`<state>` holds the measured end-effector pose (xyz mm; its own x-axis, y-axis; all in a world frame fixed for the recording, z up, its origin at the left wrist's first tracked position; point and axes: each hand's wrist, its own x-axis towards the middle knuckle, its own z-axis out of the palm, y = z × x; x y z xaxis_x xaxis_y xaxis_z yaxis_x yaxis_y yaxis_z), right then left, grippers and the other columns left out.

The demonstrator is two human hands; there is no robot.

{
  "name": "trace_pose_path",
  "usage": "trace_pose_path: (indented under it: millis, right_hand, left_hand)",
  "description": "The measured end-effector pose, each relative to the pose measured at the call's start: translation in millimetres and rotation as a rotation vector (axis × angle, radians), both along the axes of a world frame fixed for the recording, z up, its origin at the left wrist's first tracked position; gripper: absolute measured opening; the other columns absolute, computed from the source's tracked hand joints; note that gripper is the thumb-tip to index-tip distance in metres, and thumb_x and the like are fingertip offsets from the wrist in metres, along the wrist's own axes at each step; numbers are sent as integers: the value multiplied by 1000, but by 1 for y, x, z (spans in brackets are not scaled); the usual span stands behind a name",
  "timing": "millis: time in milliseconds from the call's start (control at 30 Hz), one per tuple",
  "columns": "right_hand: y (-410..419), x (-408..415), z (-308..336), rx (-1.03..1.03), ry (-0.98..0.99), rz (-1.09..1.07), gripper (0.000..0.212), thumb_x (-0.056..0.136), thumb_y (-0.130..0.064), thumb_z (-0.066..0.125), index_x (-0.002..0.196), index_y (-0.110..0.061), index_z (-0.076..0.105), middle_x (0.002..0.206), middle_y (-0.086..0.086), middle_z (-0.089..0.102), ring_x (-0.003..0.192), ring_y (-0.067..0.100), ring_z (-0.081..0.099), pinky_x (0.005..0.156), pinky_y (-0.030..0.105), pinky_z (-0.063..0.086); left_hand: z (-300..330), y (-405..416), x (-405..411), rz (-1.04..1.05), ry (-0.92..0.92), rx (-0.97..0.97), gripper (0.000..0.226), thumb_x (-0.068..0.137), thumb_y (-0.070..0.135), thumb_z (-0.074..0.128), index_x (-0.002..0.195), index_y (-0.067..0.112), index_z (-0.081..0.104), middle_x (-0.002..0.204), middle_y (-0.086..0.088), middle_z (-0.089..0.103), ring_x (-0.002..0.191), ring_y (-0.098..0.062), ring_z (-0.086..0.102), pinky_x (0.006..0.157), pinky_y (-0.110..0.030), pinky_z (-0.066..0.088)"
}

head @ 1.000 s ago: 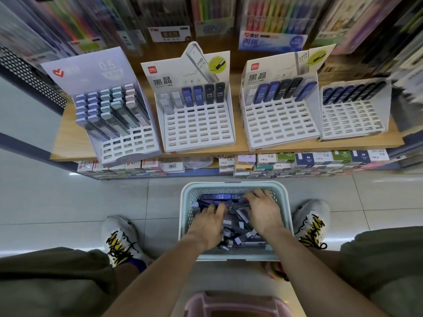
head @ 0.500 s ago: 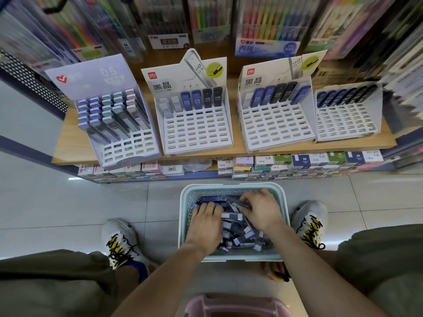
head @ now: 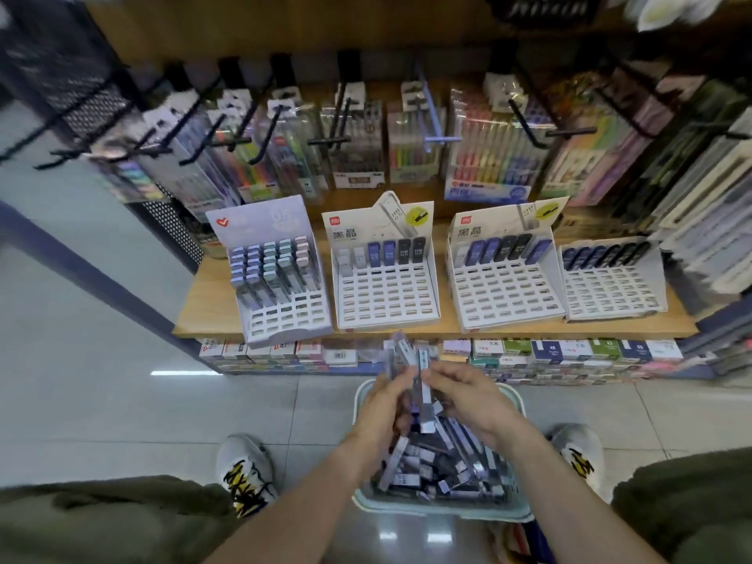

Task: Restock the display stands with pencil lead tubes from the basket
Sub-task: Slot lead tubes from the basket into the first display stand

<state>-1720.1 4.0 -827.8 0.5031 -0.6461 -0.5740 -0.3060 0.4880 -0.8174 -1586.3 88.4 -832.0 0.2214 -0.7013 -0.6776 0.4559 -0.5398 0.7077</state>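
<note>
Grey-and-white pencil lead tubes (head: 437,462) heap loosely in the pale green basket (head: 443,508) at 6 o'clock; four white slotted display stands (head: 386,295) line the shelf at 12 o'clock, mostly empty.

Pale teal basket (head: 441,507) is holding grey and dark tubes (head: 441,462). White slotted display stands (head: 384,297) are showing blue, black and grey tubes. Grey shoes (head: 244,468) are showing yellow-black laces.

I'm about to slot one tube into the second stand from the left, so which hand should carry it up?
Probably the right hand: its fingers pinch a single lead tube upright, ready to lift. The left hand grips a bundle of tubes over the basket.
</note>
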Motion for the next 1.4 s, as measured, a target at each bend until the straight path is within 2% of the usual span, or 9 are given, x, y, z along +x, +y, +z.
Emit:
trace_pose_path:
  millis: [100, 267, 500, 600, 800, 967, 1033, 1233, 1400]
  right_hand:
    - [4, 29, 39, -30, -66, -23, 16, 97, -27, 66, 98, -18, 79, 102, 6, 77, 94, 20, 72, 82, 36, 55]
    - [6, 89, 100, -115, -157, -42, 15, 93, -23, 70, 98, -13, 80, 93, 8, 79, 91, 25, 75, 88, 39, 59]
    - [11, 164, 154, -316, -206, 71, 23, 104, -24, 55, 99, -18, 76, 96, -2, 79, 92, 13, 74, 78, 21, 57]
    - [16, 188, 155, -322, -159, 60, 28, 106, -26, 47, 103, -16, 73, 101, 6, 76, 95, 22, 71, 88, 40, 58]
    - [20, 205, 148, -354, -97, 144, 29, 101, -4, 46, 106, -18, 71, 92, 7, 70, 68, 17, 64, 55, 26, 48]
    - [12, 202, 133, -643, 52, 43, 31, 88, -15, 76, 111, -34, 66, 95, -13, 72, 83, 2, 68, 78, 24, 57]
    - [7, 206, 127, -708, 43, -32, 33, 81, -14, 82, 101, -33, 64, 88, -14, 73, 79, -2, 68, 71, 16, 56]
    - [-10, 227, 110, -926, 99, 95, 16, 94, -18, 68, 108, -27, 69, 99, -14, 70, 90, 2, 64, 83, 23, 51]
    - [-28, 236, 93, -1163, 184, 271, 16, 97, -17, 63, 109, -24, 70, 104, -11, 58, 97, 8, 55, 82, 24, 41]
  left_hand:
    - [35, -3, 18, 27, 47, -96, 77, 72, 61, 82, 129, 14, 60, 100, -14, 56, 80, -31, 48, 68, -40, 40]
    - [107, 2, 72, 61, -20, -183, 37, 102, 33, 56, 130, 10, 63, 122, -24, 70, 108, -39, 68, 94, -55, 53]
    - [182, 16, 137, 127, -141, -246, 26, 106, 27, 51, 120, 16, 69, 99, -10, 79, 75, -21, 74, 54, -32, 55]
    - [181, 23, 159, 167, -147, -226, 25, 106, 30, 50, 118, 21, 71, 104, -10, 78, 78, -21, 75, 53, -30, 55]
    - [145, 21, 201, 336, -170, -138, 25, 105, 20, 46, 115, 10, 68, 83, -5, 74, 60, -22, 67, 51, -25, 43]
    - [124, 27, 225, 366, -220, -40, 24, 104, 19, 49, 108, 9, 70, 64, -1, 58, 52, -19, 53, 59, -32, 34]
    - [121, 34, 230, 348, -230, 14, 23, 104, 21, 50, 112, 10, 69, 65, -2, 57, 51, -18, 52, 58, -31, 33]
    - [99, 36, 241, 327, -257, 51, 24, 105, 21, 50, 119, 15, 67, 64, 2, 63, 51, -16, 55, 58, -29, 32]
    - [98, 29, 237, 288, -259, 41, 21, 105, 22, 51, 118, 19, 67, 90, -10, 71, 65, -19, 63, 58, -29, 34]
